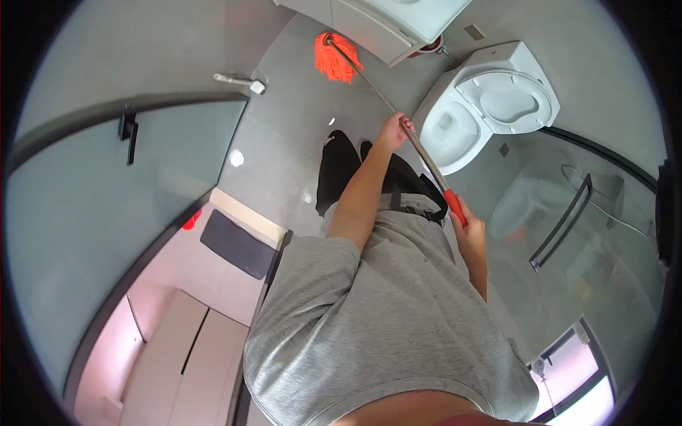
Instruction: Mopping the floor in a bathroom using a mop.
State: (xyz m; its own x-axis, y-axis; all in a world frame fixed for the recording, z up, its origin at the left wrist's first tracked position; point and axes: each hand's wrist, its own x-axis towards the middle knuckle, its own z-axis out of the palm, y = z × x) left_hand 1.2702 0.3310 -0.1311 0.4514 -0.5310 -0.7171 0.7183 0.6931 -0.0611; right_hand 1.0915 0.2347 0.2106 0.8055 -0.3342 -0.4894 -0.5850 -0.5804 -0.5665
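Observation:
Both my hands hold a string mop by its long metal pole (426,158). My left hand (395,131) is closed around the middle of the pole. Lower in the view, my right hand (470,226) grips the red handle end (454,205) beside my waist. The pole slants away to the orange mop head (337,59), whose strands lie spread on the grey floor (298,106) by the vanity cabinet. Part of the handle's end is covered by my right hand's fingers.
To the right stands a white toilet (453,130) with its lid raised. A white vanity cabinet (367,32) is ahead. On the left are an open glass door (160,160) and a dark mat (237,245) beyond the threshold. A glass shower panel (533,213) with a black handle closes the right side.

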